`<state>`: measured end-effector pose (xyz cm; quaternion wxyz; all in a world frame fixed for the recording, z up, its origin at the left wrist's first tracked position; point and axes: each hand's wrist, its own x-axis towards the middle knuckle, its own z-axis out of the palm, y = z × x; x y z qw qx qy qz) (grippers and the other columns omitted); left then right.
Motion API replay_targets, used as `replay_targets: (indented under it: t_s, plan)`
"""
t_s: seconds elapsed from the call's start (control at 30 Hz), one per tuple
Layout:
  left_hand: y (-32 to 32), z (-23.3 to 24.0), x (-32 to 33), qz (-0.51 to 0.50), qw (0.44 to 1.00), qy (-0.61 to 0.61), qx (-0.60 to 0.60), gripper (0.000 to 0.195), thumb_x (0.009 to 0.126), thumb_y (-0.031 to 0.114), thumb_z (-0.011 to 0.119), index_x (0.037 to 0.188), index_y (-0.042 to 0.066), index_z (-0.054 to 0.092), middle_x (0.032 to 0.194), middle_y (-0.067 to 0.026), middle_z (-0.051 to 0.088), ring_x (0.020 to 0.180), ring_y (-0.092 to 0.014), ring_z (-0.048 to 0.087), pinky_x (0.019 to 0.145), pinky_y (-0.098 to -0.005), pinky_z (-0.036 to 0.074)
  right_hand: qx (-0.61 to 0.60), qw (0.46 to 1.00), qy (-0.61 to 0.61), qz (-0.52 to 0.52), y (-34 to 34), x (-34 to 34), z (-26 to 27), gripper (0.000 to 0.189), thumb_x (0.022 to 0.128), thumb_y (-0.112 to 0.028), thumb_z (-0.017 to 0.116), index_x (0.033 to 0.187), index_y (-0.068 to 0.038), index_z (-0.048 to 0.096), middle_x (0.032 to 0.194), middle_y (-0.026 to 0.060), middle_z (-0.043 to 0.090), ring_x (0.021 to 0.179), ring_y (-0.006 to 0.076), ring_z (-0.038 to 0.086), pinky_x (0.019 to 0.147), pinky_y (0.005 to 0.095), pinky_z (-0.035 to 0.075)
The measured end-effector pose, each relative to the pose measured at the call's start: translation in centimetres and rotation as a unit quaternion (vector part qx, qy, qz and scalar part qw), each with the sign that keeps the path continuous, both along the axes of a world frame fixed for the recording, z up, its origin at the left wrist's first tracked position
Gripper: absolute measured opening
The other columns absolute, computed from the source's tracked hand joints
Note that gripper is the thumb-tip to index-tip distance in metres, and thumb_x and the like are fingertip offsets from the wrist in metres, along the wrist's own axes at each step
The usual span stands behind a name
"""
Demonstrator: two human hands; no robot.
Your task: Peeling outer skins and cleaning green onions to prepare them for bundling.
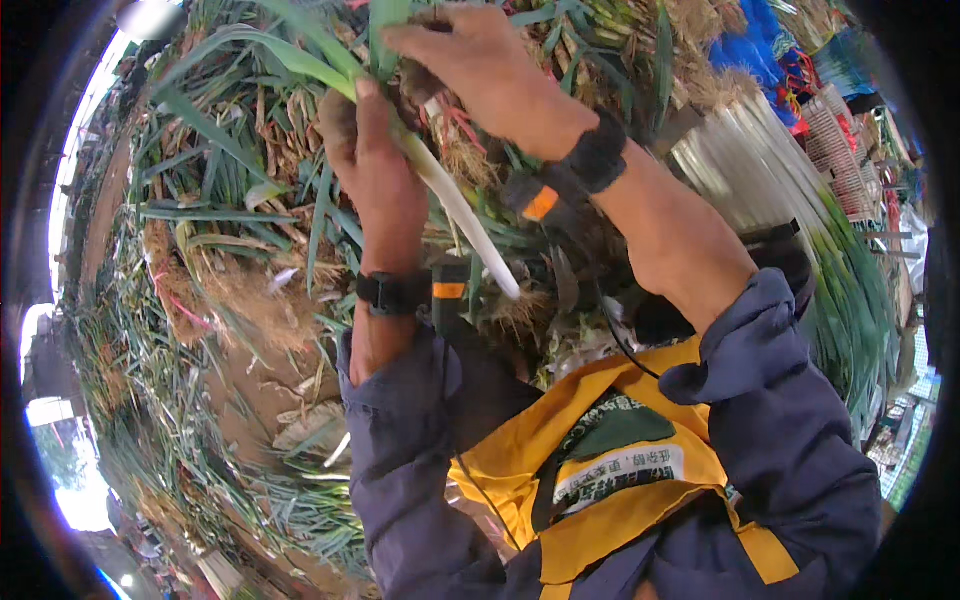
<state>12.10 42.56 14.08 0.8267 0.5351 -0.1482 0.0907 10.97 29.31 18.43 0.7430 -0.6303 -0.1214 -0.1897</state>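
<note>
A long-stemmed leek (469,214) with a white shank and green leaves slants across the view, its rooted end pointing down toward my lap. My left hand (382,176) is wrapped around it just below where the leaves spread. Above, my right hand (484,71) has its fingertips on a broad green leaf (387,45) near the top edge; it seems to pinch it. Behind both hands lies a heap of untrimmed leeks (277,135) with dry outer leaves and roots.
To my right lies a row of cleaned leeks (750,157), white shanks together. Beyond are blue plastic (754,52) and a woven basket (832,146). Bundled roots with pink ties (176,292) and leaf scraps (315,510) lie left. I wear a yellow apron (630,536) bearing writing.
</note>
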Motion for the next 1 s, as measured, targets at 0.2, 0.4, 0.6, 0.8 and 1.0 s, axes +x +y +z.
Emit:
replay_targets:
  t_s: [0.2,0.4,0.6,0.8,1.0]
  plan:
    - [0.5,0.2,-0.8,-0.058,0.998,0.021,0.000,0.020,0.107,0.025,0.061,0.117,0.007,0.060,0.097,0.0015,0.061,0.080,-0.007,0.056,0.069,-0.0242,0.046,-0.186,0.982,-0.029,-0.012,-1.2,1.1,-0.6,0.026,0.097,-0.022,0.071,0.115,-0.004,0.076,0.076,0.0034,0.066,0.068,0.0105,0.064,0.063,0.0287,0.051]
    - [0.6,0.0,-0.3,0.040,0.999,0.009,-0.028,0.021,0.106,0.024,0.063,0.118,0.007,0.059,0.105,-0.0044,0.065,0.091,-0.014,0.064,0.078,-0.0307,0.054,-0.348,0.890,-0.195,-0.220,-4.7,1.4,-7.6,0.029,0.098,-0.025,0.068,0.113,0.000,0.072,0.077,0.0095,0.067,0.066,0.0165,0.063,0.061,0.0323,0.049]
    - [4.0,0.1,2.4,0.079,0.992,0.040,-0.095,0.029,0.103,0.018,0.066,0.127,0.004,0.057,0.118,-0.0097,0.066,0.108,-0.024,0.066,0.095,-0.0374,0.054,-0.578,0.781,0.067,-0.227,-10.8,-6.0,-16.5,0.034,0.095,-0.022,0.068,0.122,0.000,0.066,0.089,0.0176,0.071,0.082,0.0341,0.070,0.073,0.0427,0.055]
    - [6.2,0.0,0.6,0.202,0.814,-0.178,0.515,0.043,0.101,0.009,0.060,0.141,-0.006,0.053,0.142,-0.0213,0.057,0.127,-0.035,0.060,0.106,-0.0440,0.049,-0.233,0.921,0.284,0.130,-0.9,-9.7,-9.9,0.040,0.099,-0.042,0.068,0.100,-0.003,0.075,0.076,0.0082,0.067,0.074,0.0196,0.066,0.068,0.0390,0.052]
    - [2.7,0.3,-1.1,0.050,0.851,-0.278,0.443,0.055,0.109,0.032,0.045,0.147,-0.006,0.051,0.161,-0.0245,0.041,0.152,-0.038,0.036,0.122,-0.0467,0.032,0.525,0.812,0.211,0.143,2.0,-3.6,-6.8,0.030,0.105,-0.037,0.064,0.106,-0.008,0.055,0.070,0.0005,0.055,0.069,0.0162,0.066,0.057,0.0348,0.055]
